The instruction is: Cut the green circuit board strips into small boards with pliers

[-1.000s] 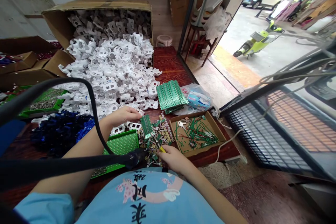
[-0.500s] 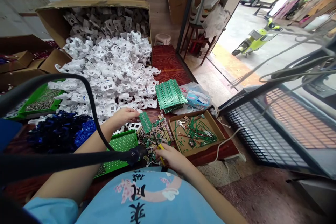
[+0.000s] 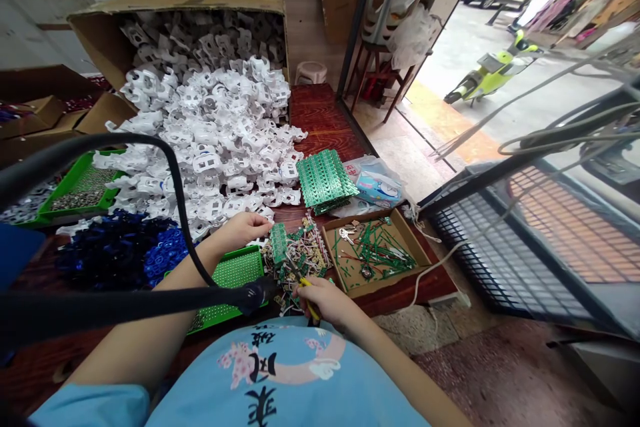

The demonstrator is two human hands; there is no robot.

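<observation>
My left hand (image 3: 250, 227) pinches the top corner of a small green circuit board panel (image 3: 279, 244). My right hand (image 3: 323, 297) is closed around yellow-handled pliers (image 3: 305, 283), whose dark jaws point up and left to the panel's lower edge. Whether the jaws touch the panel or grip it, I cannot make out. Beneath both tools lies a heap of small circuit boards with pale wires (image 3: 313, 247). To the left of the heap sits a green perforated tray (image 3: 237, 275), partly hidden by my left arm and a black bar.
White plastic housings (image 3: 215, 127) spill from a big cardboard box (image 3: 175, 3). Stacked green board panels (image 3: 325, 180) lie beyond the heap. A shallow cardboard tray (image 3: 373, 293) holds green strips. Blue parts (image 3: 115, 250) are piled left. A black curved cable (image 3: 173, 173) crosses before me.
My left hand has shifted slightly right and down with the panel, which now hangs more upright. The pliers stay near its lower edge, tilted a little more to the left.
</observation>
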